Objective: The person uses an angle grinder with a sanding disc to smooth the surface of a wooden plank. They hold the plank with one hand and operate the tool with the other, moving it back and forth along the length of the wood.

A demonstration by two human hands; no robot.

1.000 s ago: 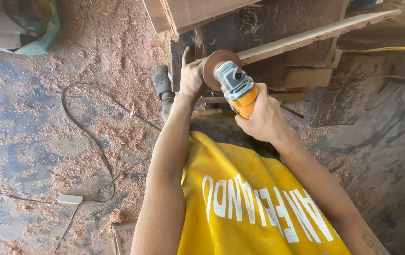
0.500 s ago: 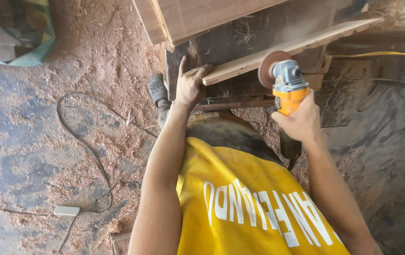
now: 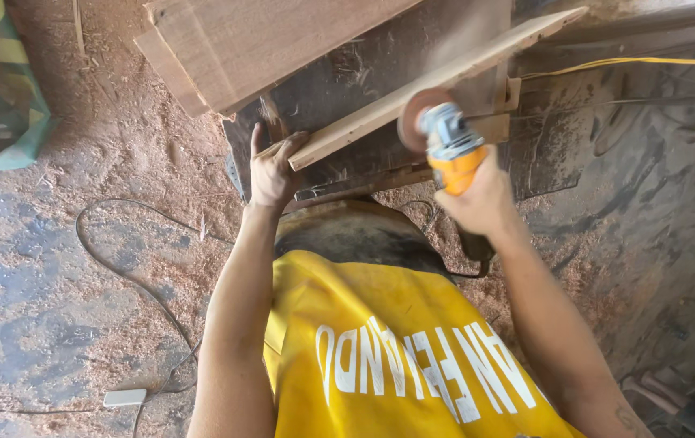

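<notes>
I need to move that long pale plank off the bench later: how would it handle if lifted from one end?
The pale plank looks thin, long and straight, so probably stiff but likely to sag or swing at the far end. It seems light: the left hand steadies it alone. Sawdust on it may make it slightly slippery.

the person wears a bright yellow sleeveless top (image 3: pixel 396 357), loose and a little creased over the chest and belly. large white block lettering runs across its front in a slanting line. the armholes are cut wide, so both arms are bare from the shoulder down. below the hem shows dark, dusty legwear (image 3: pixel 356 235), greyed with fine sawdust. the left hand (image 3: pixel 273 172) and the right hand (image 3: pixel 477 199) are bare, with no gloves, watch or rings to be seen.
</notes>
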